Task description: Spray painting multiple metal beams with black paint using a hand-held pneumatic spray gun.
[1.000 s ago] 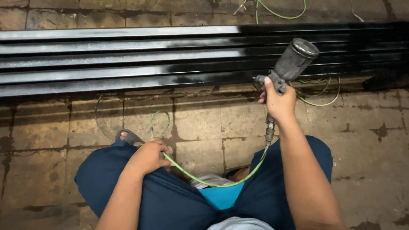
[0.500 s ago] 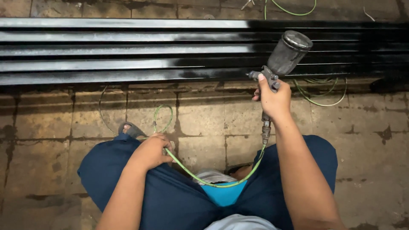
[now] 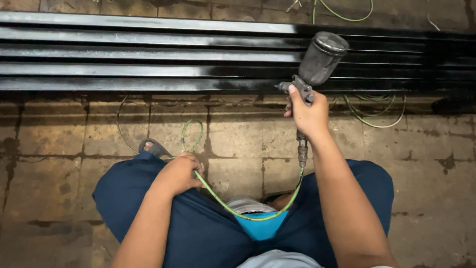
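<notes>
Head view: right hand clenched round spray gun; left hand closed on green hose, over black bars.

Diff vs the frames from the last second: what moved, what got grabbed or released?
The right hand carried the spray gun a little leftward along the black metal bars, from about x 660 to 620 at full scale; part of that may be head-camera shift. Nothing was taken or let go. The left hand stays on the knee, gripping the green hose; the person stays squatting on the tiled floor.
</notes>
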